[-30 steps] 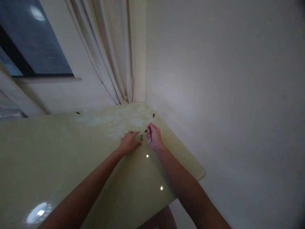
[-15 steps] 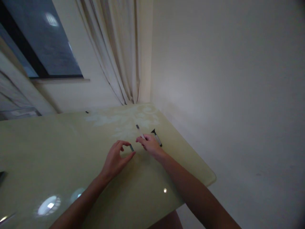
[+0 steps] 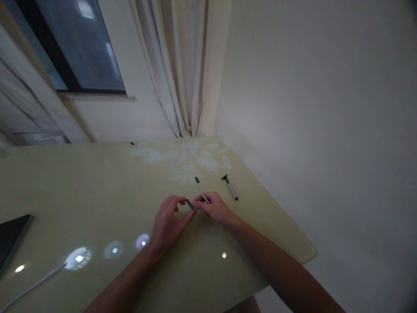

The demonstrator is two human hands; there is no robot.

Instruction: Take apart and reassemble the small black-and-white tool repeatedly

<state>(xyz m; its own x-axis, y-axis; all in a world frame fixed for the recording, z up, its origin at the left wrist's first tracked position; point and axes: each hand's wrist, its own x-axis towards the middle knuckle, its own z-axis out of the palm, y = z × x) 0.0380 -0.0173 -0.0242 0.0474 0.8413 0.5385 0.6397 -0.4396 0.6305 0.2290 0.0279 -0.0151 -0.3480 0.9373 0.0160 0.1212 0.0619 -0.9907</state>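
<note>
My left hand (image 3: 171, 221) pinches a small dark, narrow bar-shaped piece (image 3: 190, 204) by its ends, between thumb and fingers. Its exact kind cannot be made out. In my right hand (image 3: 215, 206) is a toothbrush (image 3: 200, 187) with a pale handle and dark bristles, its head pointing up and away from me. My right fingertips are at the near end of the dark piece, touching it or nearly so. Beyond my right hand, a razor (image 3: 230, 188) with a grey and black handle lies on the table.
The pale green glossy table (image 3: 97, 187) meets the wall (image 3: 309, 130) on the right. A tiny dark object (image 3: 132, 143) lies near its back edge. At the left are a dark flat device (image 3: 13, 234) and a white cable (image 3: 35, 284). A curtain (image 3: 182, 65) hangs behind.
My right hand has come closer to my left, bringing the toothbrush near the dark piece. The view has shifted left, so more of the dark device and the cable shows.
</note>
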